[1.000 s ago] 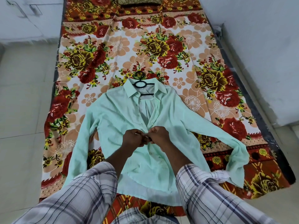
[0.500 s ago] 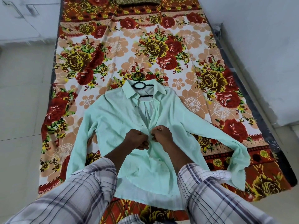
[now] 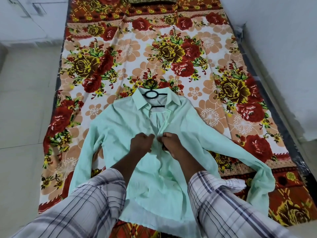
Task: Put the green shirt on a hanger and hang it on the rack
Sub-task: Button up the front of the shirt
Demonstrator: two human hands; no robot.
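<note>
The pale green shirt (image 3: 118, 134) lies face up on the bed with its sleeves spread to both sides. A black hanger (image 3: 151, 95) sits inside it; its round hook and part of its bar show at the open collar. My left hand (image 3: 141, 143) and my right hand (image 3: 170, 143) meet at the front placket in the chest area, each pinching one edge of the shirt front. Above my hands the front is still parted. No rack is in view.
The shirt rests on a floral bedsheet (image 3: 180, 54) of red, yellow and peach. A white wall (image 3: 283, 48) runs along the bed's right side. Tiled floor (image 3: 25, 117) lies to the left. A dark patterned pillow (image 3: 151, 0) sits at the far end.
Both hands have moved a little up the placket toward the collar, still pinching the two front edges together. The shirt and hanger stay where they were.
</note>
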